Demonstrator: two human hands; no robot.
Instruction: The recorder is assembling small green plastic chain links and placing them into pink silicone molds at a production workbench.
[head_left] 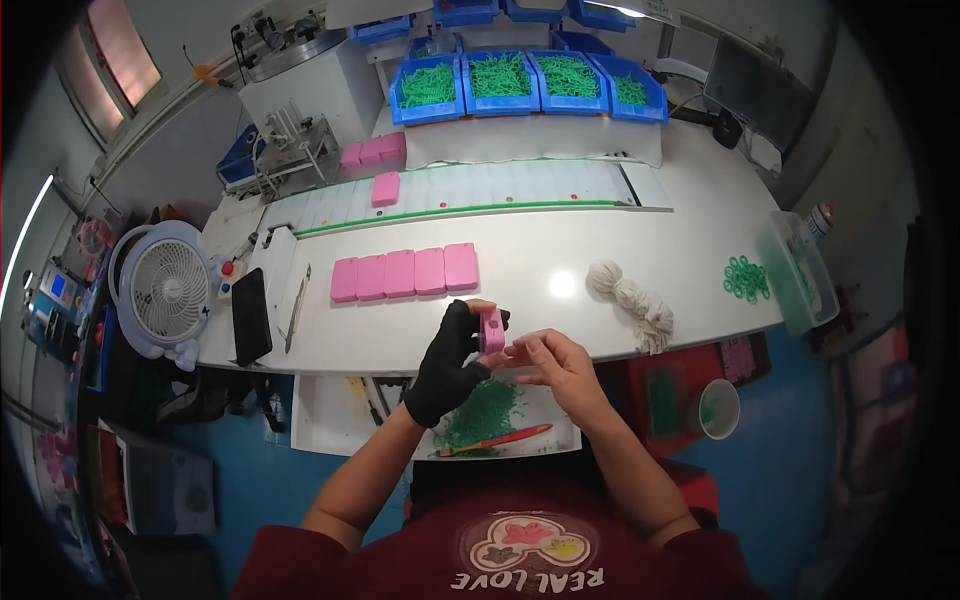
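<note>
My left hand [447, 365], in a black glove with bare fingertips, grips a small pink block [493, 332] turned on its edge above the table's front edge. A dark spot shows on the block's narrow side facing me. Just right of the block, my bare right hand [560, 372] has its thumb and forefinger drawn together, the other fingers curved below. Whatever sits between those fingertips is too small to make out. Beyond my left hand, several similar pink blocks [400, 273] lie side by side in a row on the white table.
An open drawer [330, 410] below my hands holds green scraps [480, 412] and a red-handled brush [510, 438]. A conveyor [480, 195] carries one pink block. Blue bins [430, 112] of green parts stand behind. Right lie a twisted cloth [630, 300] and green rings [745, 280]; left, a phone [251, 316] and fan [165, 285].
</note>
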